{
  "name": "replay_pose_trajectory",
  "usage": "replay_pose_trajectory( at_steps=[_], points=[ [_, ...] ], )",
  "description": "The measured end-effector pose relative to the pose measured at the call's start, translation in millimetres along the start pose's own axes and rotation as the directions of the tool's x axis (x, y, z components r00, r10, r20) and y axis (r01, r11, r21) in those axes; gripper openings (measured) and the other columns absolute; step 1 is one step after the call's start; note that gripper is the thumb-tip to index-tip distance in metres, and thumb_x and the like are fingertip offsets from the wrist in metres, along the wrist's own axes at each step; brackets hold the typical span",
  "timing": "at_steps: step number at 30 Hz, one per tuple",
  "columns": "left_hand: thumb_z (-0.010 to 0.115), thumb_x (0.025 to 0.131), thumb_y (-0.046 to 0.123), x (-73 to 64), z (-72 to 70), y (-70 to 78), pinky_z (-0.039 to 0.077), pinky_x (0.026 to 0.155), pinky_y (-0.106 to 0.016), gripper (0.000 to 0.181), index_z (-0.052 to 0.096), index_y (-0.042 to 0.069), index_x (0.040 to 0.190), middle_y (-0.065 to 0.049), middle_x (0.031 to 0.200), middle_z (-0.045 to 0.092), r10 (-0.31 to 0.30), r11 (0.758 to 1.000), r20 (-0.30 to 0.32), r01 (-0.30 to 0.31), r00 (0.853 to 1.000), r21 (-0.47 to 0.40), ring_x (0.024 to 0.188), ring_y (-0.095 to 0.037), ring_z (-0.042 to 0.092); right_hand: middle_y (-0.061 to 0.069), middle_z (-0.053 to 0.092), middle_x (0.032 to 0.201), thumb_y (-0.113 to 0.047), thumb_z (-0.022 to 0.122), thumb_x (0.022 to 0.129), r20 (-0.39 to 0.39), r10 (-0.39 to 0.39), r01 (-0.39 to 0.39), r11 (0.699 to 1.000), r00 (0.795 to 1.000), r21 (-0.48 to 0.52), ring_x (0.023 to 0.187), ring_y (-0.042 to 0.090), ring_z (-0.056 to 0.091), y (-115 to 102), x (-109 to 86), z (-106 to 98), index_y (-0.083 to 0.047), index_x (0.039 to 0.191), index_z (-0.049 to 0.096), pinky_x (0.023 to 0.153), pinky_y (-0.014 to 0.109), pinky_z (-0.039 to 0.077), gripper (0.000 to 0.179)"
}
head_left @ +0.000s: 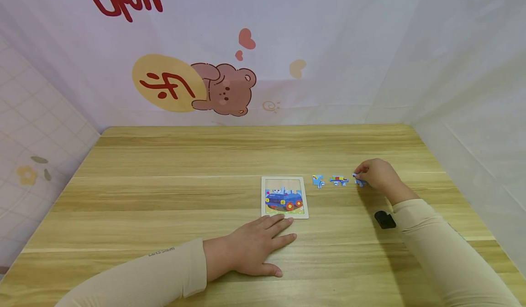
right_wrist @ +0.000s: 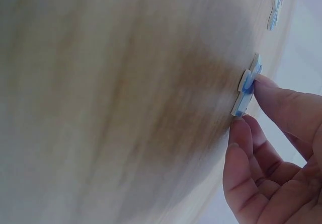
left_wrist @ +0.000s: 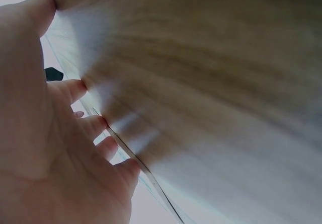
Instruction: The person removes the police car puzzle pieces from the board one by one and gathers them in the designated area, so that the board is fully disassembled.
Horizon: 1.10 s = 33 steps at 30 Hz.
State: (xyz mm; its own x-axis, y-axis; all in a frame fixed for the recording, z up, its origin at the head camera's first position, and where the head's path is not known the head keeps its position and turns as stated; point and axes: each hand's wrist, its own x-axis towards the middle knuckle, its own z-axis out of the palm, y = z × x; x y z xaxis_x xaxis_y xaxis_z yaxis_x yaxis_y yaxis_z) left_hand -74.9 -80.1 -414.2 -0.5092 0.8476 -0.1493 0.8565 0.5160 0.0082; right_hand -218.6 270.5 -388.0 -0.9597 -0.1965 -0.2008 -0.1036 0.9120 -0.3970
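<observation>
A flat jigsaw puzzle tray (head_left: 263,200) with a pale frame lies mid-table. Its lower part shows a blue cartoon truck, while bare board shows along the top. My left hand (head_left: 256,247) lies spread with its fingertips at the tray's near edge. To the right, my right hand (head_left: 378,174) pinches a blue puzzle piece (right_wrist: 245,100) at the table surface, thumb on top and fingertips at its edge. Left of that piece lie a puzzle piece with coloured blocks (head_left: 339,179) and a light-blue puzzle piece (head_left: 318,180).
A small black object (head_left: 385,220) sits on the wooden table (head_left: 185,174) beside my right sleeve. Behind the table hangs a white cloth (head_left: 337,33) printed with a bear and hearts; more cloth covers both sides.
</observation>
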Motion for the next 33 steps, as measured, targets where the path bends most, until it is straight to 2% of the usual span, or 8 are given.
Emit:
replay_pose_trajectory(
  at_steps=[6,12,19,23,29,33],
  points=[
    [0.04,0.092,0.067,-0.5,1.0,0.1,0.029,0.113,-0.039,0.075,0.031,0.023,0.152,-0.006,0.159,0.024,-0.001,1.0,0.003,0.001,1.0,0.0,0.145,-0.024,0.023,0.021,0.067,0.094,-0.011,0.064,0.091,-0.005,-0.013,0.013,1.0,1.0,0.012,0.083,0.031,0.059,0.1,-0.2,0.3,0.005,0.099,0.069,0.075,0.046,0.046,0.018],
    [0.039,0.093,0.067,-0.5,1.3,0.2,0.028,0.113,-0.039,0.075,0.03,0.023,0.153,-0.006,0.159,0.022,-0.001,1.0,0.01,0.001,1.0,0.003,0.145,-0.024,0.022,0.026,0.062,0.103,-0.015,0.059,0.095,-0.042,-0.024,0.026,0.999,0.999,0.036,0.093,0.04,0.057,-2.6,-2.5,-0.8,0.006,0.109,0.064,0.078,0.051,0.047,0.026],
    [0.038,0.093,0.067,-0.5,1.9,-0.3,0.028,0.113,-0.04,0.075,0.03,0.023,0.153,-0.006,0.159,0.022,-0.002,1.0,0.012,0.002,1.0,-0.004,0.145,-0.024,0.022,0.025,0.062,0.108,-0.016,0.058,0.097,-0.075,-0.069,0.078,0.99,0.995,0.118,0.098,0.04,0.057,-27.9,-9.0,3.4,0.007,0.116,0.062,0.078,0.049,0.049,0.031],
    [0.038,0.093,0.067,0.0,1.5,-0.3,0.028,0.113,-0.04,0.075,0.03,0.023,0.153,-0.006,0.159,0.022,-0.002,1.0,0.013,0.002,1.0,0.001,0.145,-0.025,0.022,0.022,0.063,0.108,-0.016,0.058,0.097,-0.109,-0.094,0.111,0.981,0.99,0.162,0.096,0.035,0.057,-40.9,-9.5,10.3,0.005,0.116,0.064,0.078,0.046,0.048,0.029],
    [0.037,0.093,0.068,0.0,1.1,-0.5,0.028,0.114,-0.04,0.076,0.029,0.023,0.153,-0.007,0.16,0.021,0.004,1.0,0.007,-0.004,1.0,0.008,0.145,-0.025,0.022,0.018,0.062,0.102,-0.013,0.059,0.096,-0.134,-0.111,0.138,0.967,0.985,0.216,0.085,0.029,0.06,-62.7,-8.5,20.7,0.003,0.113,0.065,0.07,0.038,0.048,0.024],
    [0.036,0.093,0.068,-0.2,2.1,-0.6,0.029,0.113,-0.04,0.076,0.029,0.023,0.153,-0.007,0.159,0.022,0.01,1.0,0.0,-0.01,1.0,0.026,0.145,-0.025,0.022,0.016,0.062,0.103,-0.013,0.059,0.096,-0.126,-0.131,0.158,0.958,0.983,0.241,0.088,0.028,0.058,-76.6,-7.5,28.1,0.003,0.111,0.066,0.072,0.039,0.048,0.023]
  ],
)
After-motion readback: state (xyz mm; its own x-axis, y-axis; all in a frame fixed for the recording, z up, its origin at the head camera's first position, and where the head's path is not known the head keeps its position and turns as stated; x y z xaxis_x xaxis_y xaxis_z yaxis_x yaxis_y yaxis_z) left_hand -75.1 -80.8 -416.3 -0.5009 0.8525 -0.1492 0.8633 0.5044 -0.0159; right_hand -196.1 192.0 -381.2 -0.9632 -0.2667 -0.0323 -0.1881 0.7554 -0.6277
